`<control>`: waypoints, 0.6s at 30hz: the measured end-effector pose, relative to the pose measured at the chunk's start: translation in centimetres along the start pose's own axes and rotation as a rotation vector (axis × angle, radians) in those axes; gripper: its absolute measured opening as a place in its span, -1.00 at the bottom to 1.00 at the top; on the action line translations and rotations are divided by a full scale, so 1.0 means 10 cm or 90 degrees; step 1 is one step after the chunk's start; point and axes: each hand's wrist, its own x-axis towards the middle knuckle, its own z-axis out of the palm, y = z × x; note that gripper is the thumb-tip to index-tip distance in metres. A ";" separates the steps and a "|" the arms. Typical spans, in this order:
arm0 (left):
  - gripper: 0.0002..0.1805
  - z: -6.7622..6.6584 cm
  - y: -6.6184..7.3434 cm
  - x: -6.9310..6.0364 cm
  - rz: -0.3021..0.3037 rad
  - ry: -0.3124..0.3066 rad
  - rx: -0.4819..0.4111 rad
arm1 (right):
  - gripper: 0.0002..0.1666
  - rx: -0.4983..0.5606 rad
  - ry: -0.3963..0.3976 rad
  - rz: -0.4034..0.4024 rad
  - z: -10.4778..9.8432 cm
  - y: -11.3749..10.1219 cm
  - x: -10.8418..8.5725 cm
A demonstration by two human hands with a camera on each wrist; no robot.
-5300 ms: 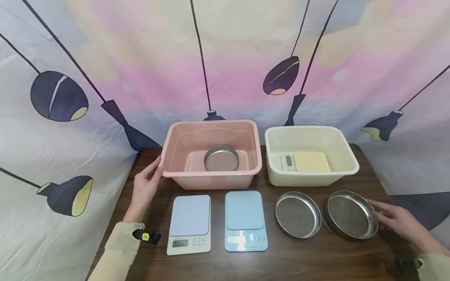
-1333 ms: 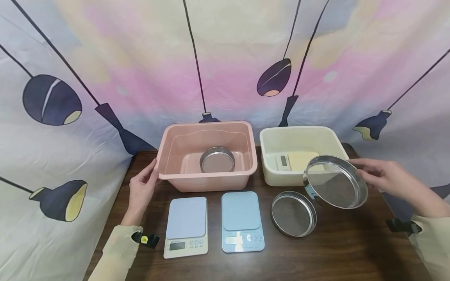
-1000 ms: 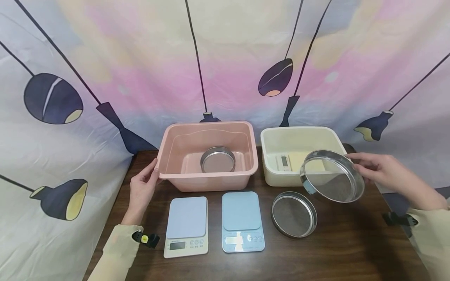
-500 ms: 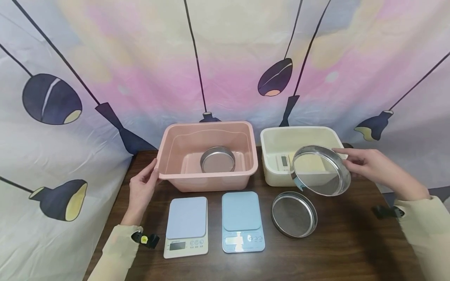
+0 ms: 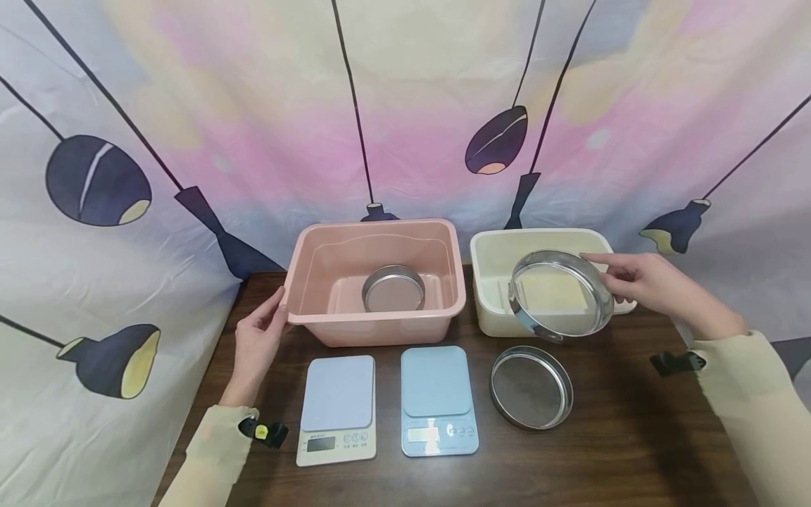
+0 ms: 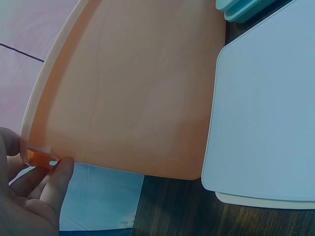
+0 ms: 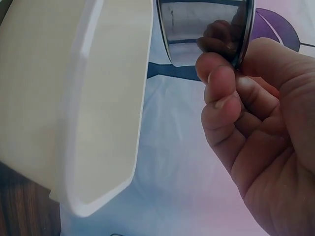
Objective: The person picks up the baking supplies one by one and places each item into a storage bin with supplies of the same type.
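Observation:
My left hand (image 5: pixel 258 345) grips the left rim of a pink plastic basin (image 5: pixel 380 331); the left wrist view shows thumb and fingers (image 6: pixel 59 182) pinching its rim. Inside that basin lies a round metal sieve (image 5: pixel 394 290). My right hand (image 5: pixel 652 285) pinches the right edge of another sieve (image 5: pixel 562 299), held tilted over the front of a cream basin (image 5: pixel 497 320). Through its mesh shows a pale yellow kitchen scale in the cream basin. In the right wrist view, thumb and curled fingers hold the sieve's shiny steel wall (image 7: pixel 192 29). The cream basin is beside it, apart from the hand.
On the dark wooden table (image 5: pixel 570 472), in front of the basins, are a white kitchen scale (image 5: pixel 338 394), a light blue scale (image 5: pixel 437 384) and a third sieve (image 5: pixel 531 389). A patterned cloth (image 5: pixel 412 105) hangs behind the table.
My right hand lifted the rightmost sieve off the table and carried it up and left, over the cream basin. My left hand stays at the pink basin's rim.

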 end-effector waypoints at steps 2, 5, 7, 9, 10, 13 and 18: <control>-0.54 0.00 0.00 0.00 0.002 0.001 -0.001 | -0.48 0.004 -0.003 -0.004 0.00 -0.01 0.03; -0.54 0.00 0.00 0.00 0.003 0.002 -0.001 | -0.48 0.014 -0.004 -0.018 0.00 -0.01 0.08; -0.54 0.00 0.00 0.00 0.003 0.002 -0.002 | -0.48 0.017 -0.002 -0.029 0.00 -0.01 0.10; -0.54 0.01 0.00 0.00 0.005 0.002 -0.003 | -0.47 0.016 0.001 -0.039 0.00 -0.01 0.12; -0.54 0.01 0.00 0.00 0.006 0.002 -0.002 | -0.47 0.013 0.004 -0.044 0.01 -0.01 0.13; -0.54 0.01 0.00 0.00 0.009 0.001 0.001 | -0.48 0.006 0.012 -0.059 0.01 -0.02 0.16; -0.54 0.00 0.01 -0.01 0.009 0.001 0.004 | -0.49 0.001 0.019 -0.072 0.01 -0.08 0.20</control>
